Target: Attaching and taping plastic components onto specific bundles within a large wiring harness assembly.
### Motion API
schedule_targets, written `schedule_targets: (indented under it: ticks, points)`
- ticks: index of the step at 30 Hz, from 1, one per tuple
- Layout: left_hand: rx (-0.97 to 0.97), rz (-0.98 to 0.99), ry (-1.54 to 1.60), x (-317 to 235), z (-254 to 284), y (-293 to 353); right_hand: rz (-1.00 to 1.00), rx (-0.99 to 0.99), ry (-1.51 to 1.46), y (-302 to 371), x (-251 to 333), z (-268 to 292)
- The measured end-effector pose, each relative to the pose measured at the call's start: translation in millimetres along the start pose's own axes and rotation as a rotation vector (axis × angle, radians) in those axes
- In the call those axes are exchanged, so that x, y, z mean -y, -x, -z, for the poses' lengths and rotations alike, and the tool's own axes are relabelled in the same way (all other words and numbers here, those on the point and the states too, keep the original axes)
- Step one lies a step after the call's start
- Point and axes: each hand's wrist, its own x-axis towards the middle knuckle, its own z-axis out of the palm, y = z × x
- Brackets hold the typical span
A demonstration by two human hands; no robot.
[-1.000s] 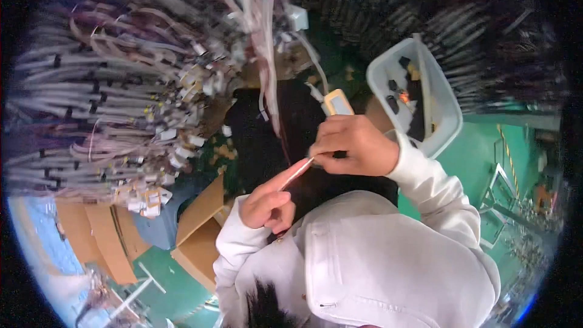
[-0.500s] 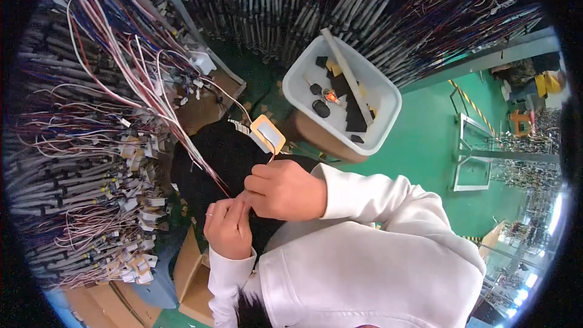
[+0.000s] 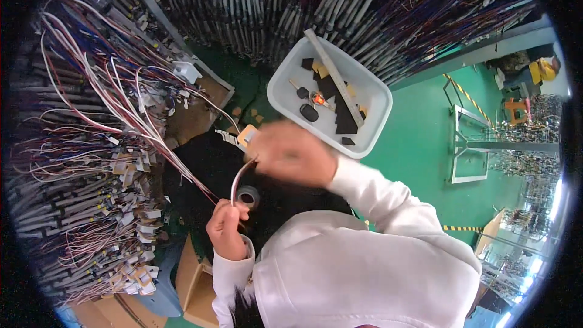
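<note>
My left hand [image 3: 228,229] is closed, with thumb and fingers pinching a bundle of white and dark red wires [image 3: 172,157] over my dark-clothed lap. From its grip a short curved stretch of wires rises toward my right hand [image 3: 291,155], whose fingers are smeared by motion. A small flat pad with a yellow-orange rim [image 3: 247,135] lies just beside the right hand's fingers, partly covered by them; a thin wire runs from it up to the left. Right beside my left fingertips is a dark grey roll [image 3: 248,197] with a round hole, resembling tape.
Dense rows of wire harnesses [image 3: 67,206] hang at left and along the back. A pale plastic bin [image 3: 379,123] holds a long strip, keys and black and yellow pieces. Cardboard boxes [image 3: 203,294] stand at lower left. Metal frames [image 3: 454,146] and a person [image 3: 540,71] are at right.
My right hand has moved up and away from the left hand, toward the pad. The grey roll and the curved wires have come into sight. The left hand keeps its pinch.
</note>
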Motion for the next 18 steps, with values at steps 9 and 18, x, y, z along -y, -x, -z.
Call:
schedule_targets:
  ticks: [9,18]
  points:
    - [0.05,0.141,0.58,-3,-6,-2,-0.759,-0.121,1.253,18,-210,101]
    - [-0.058,0.207,0.781,-3,12,-10,-0.766,-0.132,1.48,14,-234,86]
